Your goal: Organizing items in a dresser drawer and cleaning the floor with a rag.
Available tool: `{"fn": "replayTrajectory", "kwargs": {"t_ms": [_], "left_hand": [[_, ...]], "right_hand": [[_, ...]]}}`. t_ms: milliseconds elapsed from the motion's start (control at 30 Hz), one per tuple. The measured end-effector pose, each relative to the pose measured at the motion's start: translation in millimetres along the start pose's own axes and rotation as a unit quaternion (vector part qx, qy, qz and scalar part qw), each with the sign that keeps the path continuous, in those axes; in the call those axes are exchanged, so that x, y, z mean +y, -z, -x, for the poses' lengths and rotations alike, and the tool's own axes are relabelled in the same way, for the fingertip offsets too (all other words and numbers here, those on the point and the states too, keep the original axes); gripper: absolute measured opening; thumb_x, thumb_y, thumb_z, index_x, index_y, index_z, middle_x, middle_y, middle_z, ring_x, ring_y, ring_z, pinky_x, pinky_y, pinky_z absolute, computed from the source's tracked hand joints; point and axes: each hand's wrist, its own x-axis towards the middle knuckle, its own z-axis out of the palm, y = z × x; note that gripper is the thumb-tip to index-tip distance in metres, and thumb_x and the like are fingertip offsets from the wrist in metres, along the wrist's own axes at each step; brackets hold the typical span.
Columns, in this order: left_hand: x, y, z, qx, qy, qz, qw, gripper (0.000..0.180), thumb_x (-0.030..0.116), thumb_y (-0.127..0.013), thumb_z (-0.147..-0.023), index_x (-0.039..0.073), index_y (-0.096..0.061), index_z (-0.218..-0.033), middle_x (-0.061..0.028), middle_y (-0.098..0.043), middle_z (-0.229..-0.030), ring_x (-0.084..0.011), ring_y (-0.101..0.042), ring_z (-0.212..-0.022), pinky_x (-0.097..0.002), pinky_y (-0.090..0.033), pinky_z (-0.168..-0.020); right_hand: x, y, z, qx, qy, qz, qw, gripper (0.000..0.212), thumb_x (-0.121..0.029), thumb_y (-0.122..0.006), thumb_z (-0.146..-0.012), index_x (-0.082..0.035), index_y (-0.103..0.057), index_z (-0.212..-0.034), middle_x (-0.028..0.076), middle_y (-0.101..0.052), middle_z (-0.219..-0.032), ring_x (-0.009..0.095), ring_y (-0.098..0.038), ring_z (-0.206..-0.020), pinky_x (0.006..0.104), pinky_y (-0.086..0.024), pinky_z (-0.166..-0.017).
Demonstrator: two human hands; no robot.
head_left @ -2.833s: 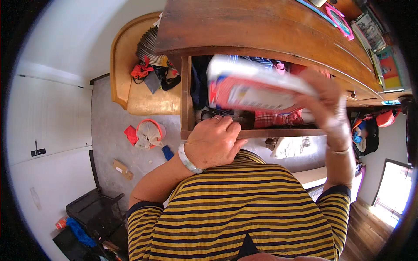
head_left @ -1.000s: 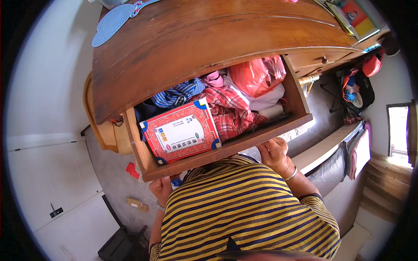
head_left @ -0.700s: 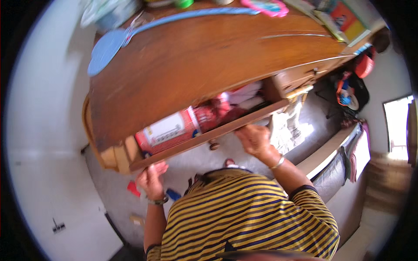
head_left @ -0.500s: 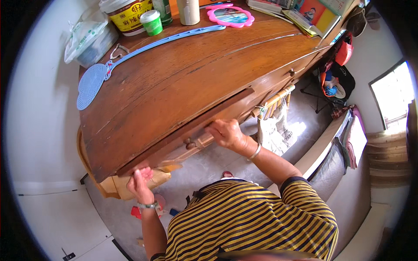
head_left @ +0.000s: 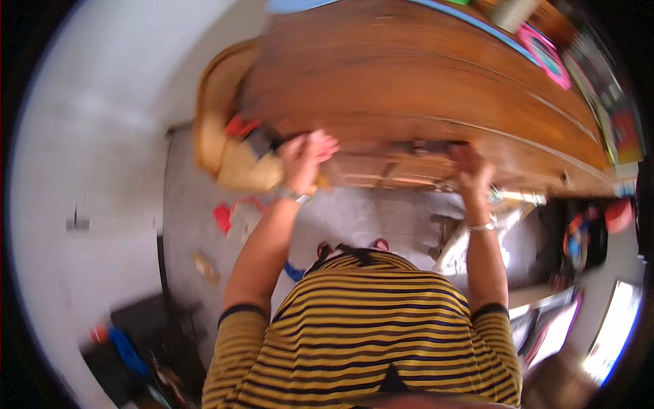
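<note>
A brown wooden table (head_left: 381, 88) fills the upper part of the view, with a drawer front (head_left: 381, 163) along its near edge. My left hand (head_left: 306, 155) is at the left end of that edge, its smeared fingers stretched to the right. Whether it touches the wood I cannot tell. At the right part of the drawer front is my right hand (head_left: 472, 170), its fingers bent toward the wood and blurred. A dark strip lies beside its fingertips, too smeared to make out. Bracelets circle both wrists.
A tan chair (head_left: 208, 146) stands at the table's left end, with red and black items on it. On the table are a blue fly swatter (head_left: 477, 26) and a pink-framed mirror (head_left: 545, 58). Pale cloth (head_left: 453, 252) hangs below on the right.
The view has swung left and down, showing more floor and chair. My hands are farther apart in the picture. My left hand's fingers now reach rightward. The table has shifted up and right.
</note>
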Motion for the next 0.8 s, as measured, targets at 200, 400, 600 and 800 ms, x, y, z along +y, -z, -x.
{"fn": "replayTrajectory", "kwargs": {"t_ms": [200,400,600,800], "left_hand": [[-87,52,69,-0.021,0.034,-0.112,0.993,0.021,0.025,-0.052,-0.086,0.005,-0.057,-0.081,-0.0023,-0.059,-0.07,-0.011,-0.057,-0.061,-0.025,-0.046,-0.056],[-172,151,261,0.056,0.337,-0.231,0.911,0.032,0.032,-0.056,-0.081,0.0,-0.06,-0.077,-0.0096,-0.06,-0.071,-0.0159,-0.059,-0.06,-0.0298,-0.046,-0.052],[-214,176,391,0.375,0.475,0.064,0.794,0.022,0.025,-0.058,-0.078,0.003,-0.06,-0.079,-0.007,-0.06,-0.068,-0.0146,-0.056,-0.055,-0.0257,-0.045,-0.047],[-248,205,427,0.265,0.387,-0.184,0.864,0.022,0.022,-0.053,-0.074,0.003,-0.062,-0.071,-0.0071,-0.059,-0.061,-0.012,-0.059,-0.056,-0.0228,-0.045,-0.047]], "right_hand": [[9,-18,13,-0.185,0.122,0.191,0.956,0.016,-0.011,-0.049,-0.086,0.002,-0.057,-0.081,0.007,-0.058,-0.071,0.011,-0.053,-0.064,0.0248,-0.043,-0.055],[145,3,108,-0.467,-0.128,0.174,0.857,0.012,-0.016,-0.055,-0.081,-0.005,-0.059,-0.082,0.005,-0.059,-0.064,0.016,-0.057,-0.055,0.028,-0.046,-0.053],[105,-73,119,-0.626,-0.02,0.29,0.723,0.025,-0.021,-0.057,-0.082,-0.002,-0.058,-0.097,0.011,-0.064,-0.078,0.016,-0.061,-0.067,0.0284,-0.05,-0.06],[70,-170,109,-0.636,0.038,0.346,0.689,0.028,-0.023,-0.055,-0.082,-0.002,-0.059,-0.1,0.016,-0.064,-0.086,0.023,-0.063,-0.076,0.0332,-0.05,-0.067]]}}
